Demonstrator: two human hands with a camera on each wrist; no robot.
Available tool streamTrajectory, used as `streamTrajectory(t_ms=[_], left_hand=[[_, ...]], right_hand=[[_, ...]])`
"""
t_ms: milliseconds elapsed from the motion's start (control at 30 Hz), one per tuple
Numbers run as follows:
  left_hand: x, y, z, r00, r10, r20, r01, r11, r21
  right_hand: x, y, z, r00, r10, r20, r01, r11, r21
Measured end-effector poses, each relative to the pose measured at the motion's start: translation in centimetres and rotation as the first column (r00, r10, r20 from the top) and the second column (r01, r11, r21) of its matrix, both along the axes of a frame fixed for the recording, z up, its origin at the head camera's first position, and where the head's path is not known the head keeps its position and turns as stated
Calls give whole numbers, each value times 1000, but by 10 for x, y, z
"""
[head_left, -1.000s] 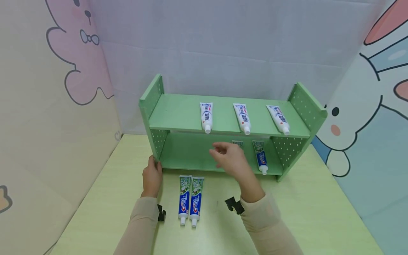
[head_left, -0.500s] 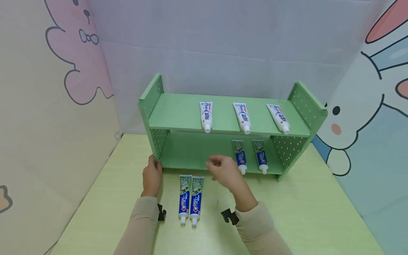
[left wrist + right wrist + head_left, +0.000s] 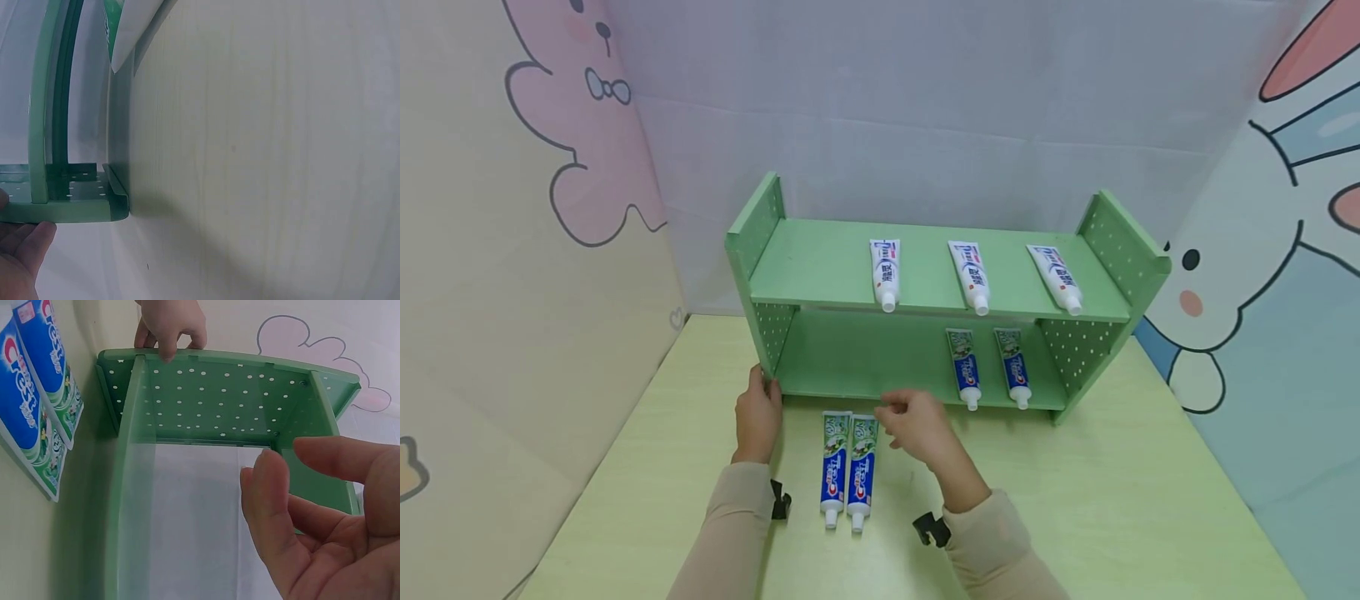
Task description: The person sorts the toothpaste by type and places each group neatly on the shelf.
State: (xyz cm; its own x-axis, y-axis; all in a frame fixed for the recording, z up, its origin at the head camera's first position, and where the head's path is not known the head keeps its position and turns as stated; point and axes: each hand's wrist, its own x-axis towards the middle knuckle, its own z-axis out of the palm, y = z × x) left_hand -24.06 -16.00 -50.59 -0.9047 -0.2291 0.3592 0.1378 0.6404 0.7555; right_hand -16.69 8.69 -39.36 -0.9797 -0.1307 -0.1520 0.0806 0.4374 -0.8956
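Note:
My left hand [image 3: 757, 419] grips the lower left side of a green two-tier shelf [image 3: 842, 354]; the right wrist view shows its thumb over the panel edge. Just right of two Crest toothpaste tubes, my right hand [image 3: 917, 429] hovers with loosely bent fingers and nothing in them. Those tubes, the left one [image 3: 833, 468] and the right one [image 3: 861, 471], lie side by side on the table, caps toward me. Thumb and forefinger of the right hand [image 3: 337, 519] stand apart in its wrist view.
Two more Crest tubes, one [image 3: 965, 367] beside another [image 3: 1013, 367], lie at the right of the lower tier. The upper tier bears three white toothpaste tubes [image 3: 886, 273]. A pale wooden table [image 3: 1120, 500] carries the shelf, with decorated walls around it.
My right hand has moved down and left from before the lower tier toward the tubes on the table, uncovering a Crest tube on that tier. The left hand has stayed put.

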Motion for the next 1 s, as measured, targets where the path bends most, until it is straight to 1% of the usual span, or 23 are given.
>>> streamTrajectory(t_ms=[100,267,533,633,833,1000], left_hand=[[0,0,0,1000,-1,7,1,1000,3],[0,0,0,1000,0,-1,0,1000,7],[0,0,-1,1000,6,-13,-6,1000,-6],[-1,0,-1,1000,13,-5,-13,1000,-7],[-1,0,0,1000,9,23,-9,1000,-1],[-1,1,1,1000,7,13,-7,1000,-2]], right_hand=[[1,-1,-5,1000,10,2,-10,1000,8],[1,-1,-11,1000,15,16,-15,1000,-9],[2,-5,-19,999,5,40,-5,1000,-11],[2,-6,-21,999,-8,53,9,1000,-9],[2,-10,-31,997,-35,73,34,999,15],[2,-13,-41,997,-33,72,30,999,42]])
